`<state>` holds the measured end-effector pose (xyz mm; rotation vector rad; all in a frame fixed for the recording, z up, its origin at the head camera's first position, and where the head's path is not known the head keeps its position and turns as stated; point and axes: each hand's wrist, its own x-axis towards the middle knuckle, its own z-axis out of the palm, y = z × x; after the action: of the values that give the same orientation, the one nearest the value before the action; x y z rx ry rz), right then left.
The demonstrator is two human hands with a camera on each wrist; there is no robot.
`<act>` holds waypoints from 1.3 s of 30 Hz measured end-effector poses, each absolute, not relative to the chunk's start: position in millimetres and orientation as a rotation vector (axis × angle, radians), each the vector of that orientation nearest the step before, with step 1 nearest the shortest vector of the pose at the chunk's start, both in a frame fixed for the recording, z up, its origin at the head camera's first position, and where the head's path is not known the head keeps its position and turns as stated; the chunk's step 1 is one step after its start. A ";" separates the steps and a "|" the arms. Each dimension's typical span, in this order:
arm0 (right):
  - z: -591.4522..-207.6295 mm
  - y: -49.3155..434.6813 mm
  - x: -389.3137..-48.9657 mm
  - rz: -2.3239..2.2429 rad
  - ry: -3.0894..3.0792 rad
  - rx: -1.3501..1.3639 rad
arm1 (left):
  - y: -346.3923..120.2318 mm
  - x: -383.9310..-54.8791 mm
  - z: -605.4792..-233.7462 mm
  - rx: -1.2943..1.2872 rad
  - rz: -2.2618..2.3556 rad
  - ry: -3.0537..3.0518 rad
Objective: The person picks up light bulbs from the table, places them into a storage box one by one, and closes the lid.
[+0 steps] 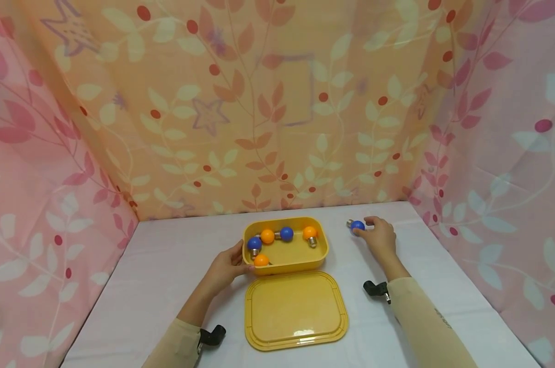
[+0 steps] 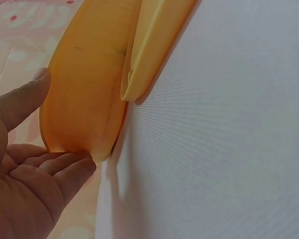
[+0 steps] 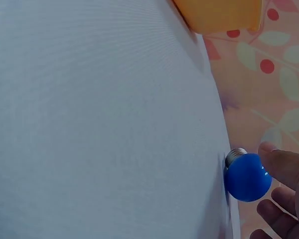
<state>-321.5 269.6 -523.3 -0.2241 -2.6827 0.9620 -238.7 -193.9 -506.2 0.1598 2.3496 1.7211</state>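
A yellow plastic box [image 1: 292,267] stands on the table holding several small light bulbs, orange ones [image 1: 267,236] and blue ones [image 1: 286,234], with metal screw bases. My left hand [image 1: 228,266] holds the box's left end, thumb by the rim and fingers curled against the outer wall [image 2: 84,99]. To the right of the box, another blue bulb [image 3: 249,178] lies on the table, its base pointing left. My right hand [image 1: 377,236] reaches around this bulb. In the right wrist view the thumb is close to or touching it, while the other fingers stay apart from it.
A yellow lid [image 1: 297,311] lies flat in front of the box, close to its near wall. White cloth [image 1: 167,255] covers the table. Floral fabric [image 1: 277,128] walls off the back and both sides. Each wrist carries a small black camera [image 1: 375,289].
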 end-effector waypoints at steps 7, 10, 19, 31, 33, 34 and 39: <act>-530.1 266.7 -322.2 0.963 -2.679 -0.306 | -194.5 -239.6 -507.7 0.166 1.718 2.357; -531.1 265.4 -322.7 0.962 -2.685 -0.329 | -194.9 -239.5 -508.6 0.159 1.710 2.358; -531.6 261.9 -321.3 0.968 -2.683 -0.337 | -195.0 -238.5 -507.3 0.159 1.672 2.397; -524.0 271.6 -322.2 1.091 -2.607 -0.196 | -193.0 -237.3 -509.7 0.162 1.671 2.393; -516.5 273.4 -323.1 1.129 -2.593 -0.133 | -193.0 -237.4 -510.3 0.172 1.670 2.394; -511.6 274.2 -323.7 1.133 -2.593 -0.091 | -193.2 -237.5 -510.2 0.176 1.674 2.392; -481.2 275.6 -327.8 1.136 -2.642 0.079 | -194.8 -239.6 -508.8 0.196 1.689 2.393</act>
<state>-327.8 275.6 -481.2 0.0787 -2.6417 1.1356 -239.6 -194.8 -508.8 0.1956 2.3935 1.6894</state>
